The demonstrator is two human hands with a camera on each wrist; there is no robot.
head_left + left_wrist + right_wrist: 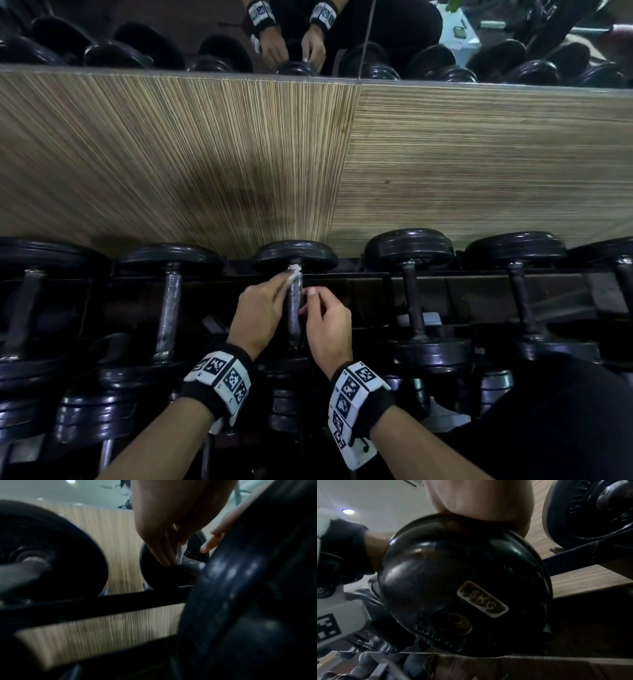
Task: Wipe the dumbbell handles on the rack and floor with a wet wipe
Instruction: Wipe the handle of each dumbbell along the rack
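Note:
Black dumbbells lie side by side across a dark rack. My left hand pinches a white wet wipe against the far end of the middle dumbbell's metal handle, close to its far plate. In the left wrist view the wipe hangs from the left hand's fingers onto the handle. My right hand sits on the handle's right side with loosely bent fingers touching it. The right wrist view is filled by the near 5KG plate, which hides those fingers.
Neighbouring dumbbells lie close on both sides. More dumbbells sit on a lower tier near me. A wood-grain wall panel rises behind the rack, with a mirror above it.

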